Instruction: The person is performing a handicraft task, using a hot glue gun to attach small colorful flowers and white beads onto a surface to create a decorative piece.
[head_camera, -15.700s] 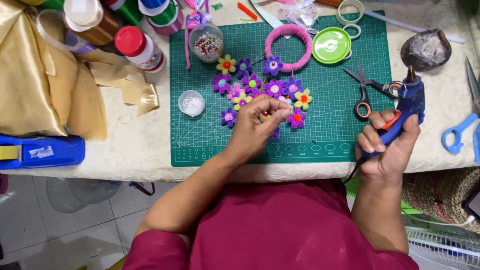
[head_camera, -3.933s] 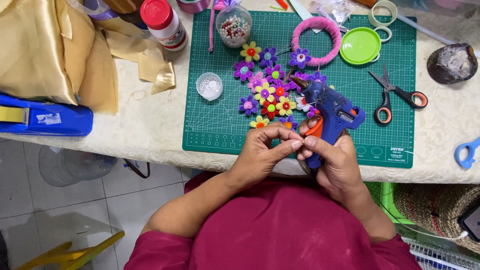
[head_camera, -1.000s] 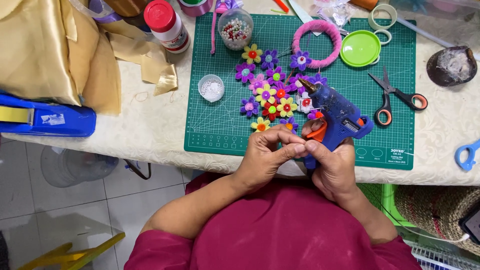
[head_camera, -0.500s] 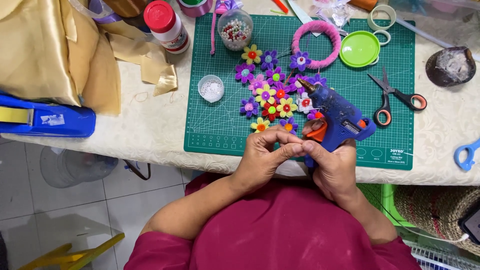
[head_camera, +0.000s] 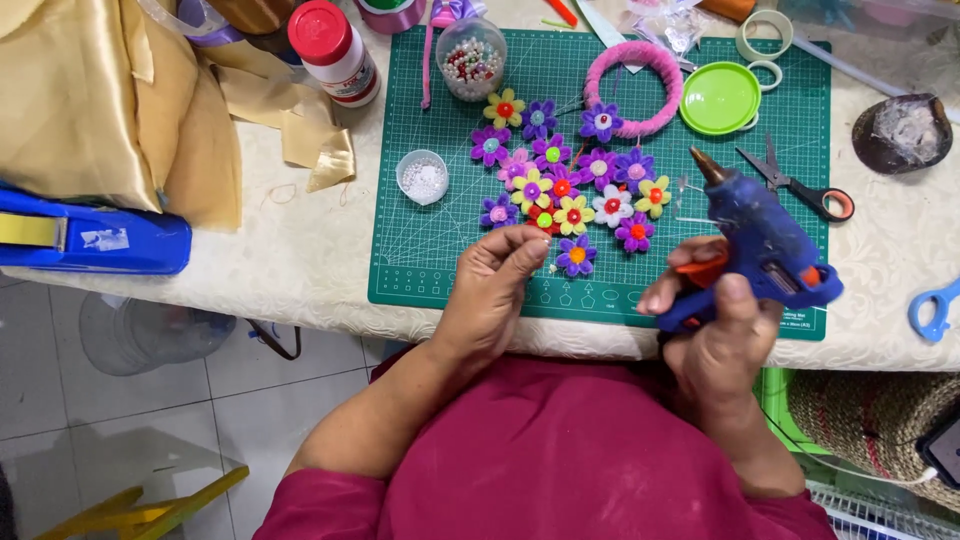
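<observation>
Right hand (head_camera: 722, 345) clamped on glue gun (head_camera: 762, 245), left fingers (head_camera: 520, 255) pinched over purple flower (head_camera: 575, 255); hot nozzle close, burn or glue-string risk

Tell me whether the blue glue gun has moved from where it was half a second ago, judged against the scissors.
Yes. The blue glue gun in the right hand has swung right, away from the left hand, its nozzle now nearer the orange-handled scissors.

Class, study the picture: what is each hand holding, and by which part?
The right hand holds the blue glue gun by its handle, a finger by the orange trigger. The left hand has its fingertips pinched together; whether they hold something small cannot be told.
</observation>
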